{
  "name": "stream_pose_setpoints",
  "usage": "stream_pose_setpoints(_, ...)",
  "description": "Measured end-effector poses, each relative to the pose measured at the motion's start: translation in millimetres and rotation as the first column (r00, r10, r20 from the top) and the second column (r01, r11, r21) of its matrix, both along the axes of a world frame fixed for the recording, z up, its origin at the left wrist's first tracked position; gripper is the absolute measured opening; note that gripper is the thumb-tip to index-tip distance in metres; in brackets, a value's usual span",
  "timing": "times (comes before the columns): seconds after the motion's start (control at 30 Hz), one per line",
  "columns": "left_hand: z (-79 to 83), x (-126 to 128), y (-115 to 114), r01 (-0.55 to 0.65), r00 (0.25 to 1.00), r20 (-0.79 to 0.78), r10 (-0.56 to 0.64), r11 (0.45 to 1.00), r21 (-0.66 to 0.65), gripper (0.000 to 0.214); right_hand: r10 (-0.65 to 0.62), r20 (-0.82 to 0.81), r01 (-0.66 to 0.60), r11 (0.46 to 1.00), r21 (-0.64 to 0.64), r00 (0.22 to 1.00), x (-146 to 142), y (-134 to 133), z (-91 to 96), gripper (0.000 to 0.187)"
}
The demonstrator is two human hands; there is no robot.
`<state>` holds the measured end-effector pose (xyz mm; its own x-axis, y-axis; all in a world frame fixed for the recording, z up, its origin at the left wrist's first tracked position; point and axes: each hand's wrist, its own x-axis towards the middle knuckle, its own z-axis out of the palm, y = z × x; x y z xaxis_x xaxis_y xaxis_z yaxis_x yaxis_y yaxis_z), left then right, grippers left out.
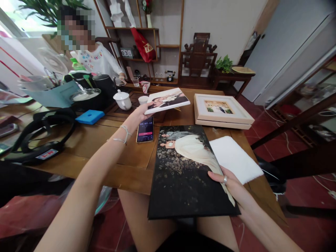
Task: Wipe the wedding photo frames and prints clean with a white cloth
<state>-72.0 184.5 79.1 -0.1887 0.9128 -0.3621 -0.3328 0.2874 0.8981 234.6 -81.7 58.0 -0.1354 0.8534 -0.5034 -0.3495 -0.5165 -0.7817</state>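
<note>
My right hand (227, 180) grips the right edge of a large dark photo album (181, 182), its thumb on top and its other fingers hidden underneath. The cover shows a couple in wedding clothes, and the album overhangs the table's near edge. Stretched forward, my left hand (147, 109) is closed on the near left corner of a white-edged photo panel (169, 99), which also carries a wedding picture. Just below that hand lies a phone (145, 129) with a running timer. A white cloth (236, 157) lies partly behind the album.
Framed photos (223, 109) are stacked at the table's back right. A lidded white cup (122, 99), a blue block (89, 117) and black headphones (44, 136) occupy the left side of the wooden table (126, 154). Across it sits another person (97, 59).
</note>
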Motion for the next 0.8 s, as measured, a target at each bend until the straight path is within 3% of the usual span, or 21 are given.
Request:
stream_pose_setpoints(0.23, 39.2, -27, -58, 0.005, 0.999, 0.049, -0.007, 0.999, 0.048, 0.014, 0.100, -0.046, -0.099, 0.995, 0.018, 0.994, -31, 35, 19.4, 0.045)
stream_pose_setpoints(0.4, 54.7, -27, -83, 0.029, 0.991, 0.130, -0.037, 0.998, 0.063, 0.016, 0.096, -0.118, -0.097, 0.995, -0.006, 0.988, -52, 82, 12.2, 0.025)
stream_pose_setpoints(0.6, 50.4, -18, -75, 0.064, 0.985, 0.162, -0.063, 0.998, -0.004, 0.016, 0.037, -0.121, -0.034, 0.999, 0.025, 0.992, -70, 148, -7.7, 0.013)
stream_pose_setpoints(0.8, 32.4, -6, -46, 0.119, 0.977, 0.183, -0.106, 0.991, -0.066, 0.017, -0.017, -0.111, 0.027, 0.996, 0.085, 0.994, -76, 198, -21.7, 0.035)
